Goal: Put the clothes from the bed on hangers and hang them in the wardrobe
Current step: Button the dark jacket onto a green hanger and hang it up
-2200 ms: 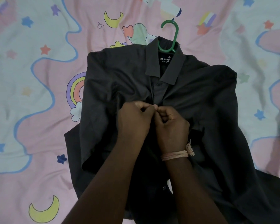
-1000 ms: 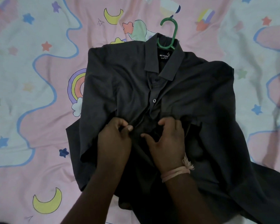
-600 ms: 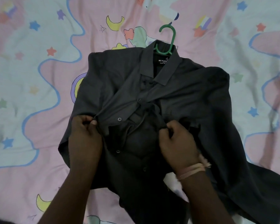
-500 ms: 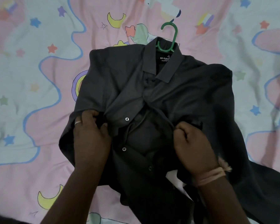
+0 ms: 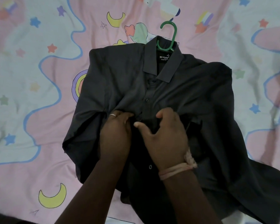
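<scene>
Two hands meet at the middle of the dark grey shirt (image 5: 176, 94), which lies face up on the bed (image 5: 31, 110) with a green hanger (image 5: 167, 38) already inside it, the hook poking out past the collar toward the far side. The shirt's long axis runs from that collar straight down toward the person, and the button placket follows the same line, so the next button to close lies directly between the two hands, just nearer the person than the fastened button (image 5: 147, 99) above them.

The left hand (image 5: 116, 135) rests on the left front panel, its fingers (image 5: 126, 116) curled and tucked into a fold of cloth at the placket edge; a ring shows on one of them. The right hand (image 5: 166, 138) sits just beside it on the opposite panel, thumb stretched toward the left hand and the other fingers bent over the fabric, gripping it. Both forearms come in from the near edge, almost parallel. A thread band (image 5: 176, 171) circles the right wrist. One open button (image 5: 150, 166) shows lower down, between the forearms. Neither hand is clearly nearer the gap; the closing likely needs both.
</scene>
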The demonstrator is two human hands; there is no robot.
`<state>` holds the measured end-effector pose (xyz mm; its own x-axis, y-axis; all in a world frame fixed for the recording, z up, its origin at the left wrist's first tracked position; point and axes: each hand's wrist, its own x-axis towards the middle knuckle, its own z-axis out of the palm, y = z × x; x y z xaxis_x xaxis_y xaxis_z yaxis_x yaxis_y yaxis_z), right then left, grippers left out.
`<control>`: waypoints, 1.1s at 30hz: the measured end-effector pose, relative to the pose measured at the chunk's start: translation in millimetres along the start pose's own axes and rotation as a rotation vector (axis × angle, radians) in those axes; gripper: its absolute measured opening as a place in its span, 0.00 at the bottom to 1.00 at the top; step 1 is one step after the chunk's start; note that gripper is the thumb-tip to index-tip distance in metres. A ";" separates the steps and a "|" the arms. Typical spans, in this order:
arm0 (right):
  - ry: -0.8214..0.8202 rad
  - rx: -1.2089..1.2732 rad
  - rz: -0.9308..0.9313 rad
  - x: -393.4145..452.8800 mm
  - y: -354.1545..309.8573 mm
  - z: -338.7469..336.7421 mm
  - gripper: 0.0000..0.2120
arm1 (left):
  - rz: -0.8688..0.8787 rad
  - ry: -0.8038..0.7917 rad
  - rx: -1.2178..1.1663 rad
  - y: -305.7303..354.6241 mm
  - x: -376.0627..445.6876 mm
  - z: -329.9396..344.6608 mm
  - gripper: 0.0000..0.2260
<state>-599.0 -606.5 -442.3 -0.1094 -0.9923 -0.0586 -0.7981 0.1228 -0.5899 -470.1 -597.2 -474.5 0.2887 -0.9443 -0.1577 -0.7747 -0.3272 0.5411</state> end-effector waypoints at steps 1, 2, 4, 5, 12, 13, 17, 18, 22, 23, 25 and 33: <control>-0.050 -0.008 0.015 -0.9 0.2 8.3 0.26 | -0.023 0.008 -0.015 -0.4 1.0 0.9 0.10; -0.115 -0.041 0.032 -2.2 2.8 16.4 0.26 | -0.041 0.019 -0.027 -1.0 1.6 2.4 0.09; -0.209 -0.148 0.066 -6.1 8.0 29.4 0.23 | -0.043 0.030 -0.040 -4.3 0.2 6.3 0.07; -0.209 -0.186 0.075 -7.8 9.0 33.6 0.20 | -0.044 0.029 -0.049 -6.5 -1.1 7.9 0.07; -0.094 -0.011 0.040 -5.2 23.7 29.4 0.09 | -0.163 -0.025 -0.096 0.7 5.6 -0.4 0.04; -0.107 0.057 0.076 -4.4 26.1 23.5 0.07 | -0.175 -0.029 -0.123 4.4 4.4 -5.8 0.03; -0.079 0.411 0.208 -9.0 15.3 -0.9 0.05 | -0.213 -0.042 -0.230 22.1 -10.0 -29.1 0.01; -0.073 0.470 0.222 -12.3 11.9 -3.1 0.07 | -0.216 -0.047 -0.254 24.9 -13.5 -32.2 0.01; 0.052 0.402 0.054 -21.5 3.4 -0.5 0.03 | -0.250 -0.073 -0.403 31.9 -18.4 -39.4 0.04; 0.092 0.372 0.007 -22.4 2.7 1.8 0.03 | -0.253 -0.091 -0.434 32.9 -18.5 -40.5 0.05; 0.170 0.321 -0.023 -22.2 1.3 6.3 0.04 | -0.261 -0.138 -0.495 33.8 -18.5 -41.9 0.05; 0.091 0.336 -0.026 -22.8 2.5 10.7 0.06 | -0.257 -0.151 -0.554 33.9 -16.9 -41.5 0.06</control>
<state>-592.2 -583.7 -451.0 -0.1559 -0.9875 0.0236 -0.5636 0.0693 -0.8231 -477.9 -590.9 -419.1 0.3126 -0.8457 -0.4326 -0.2728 -0.5161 0.8119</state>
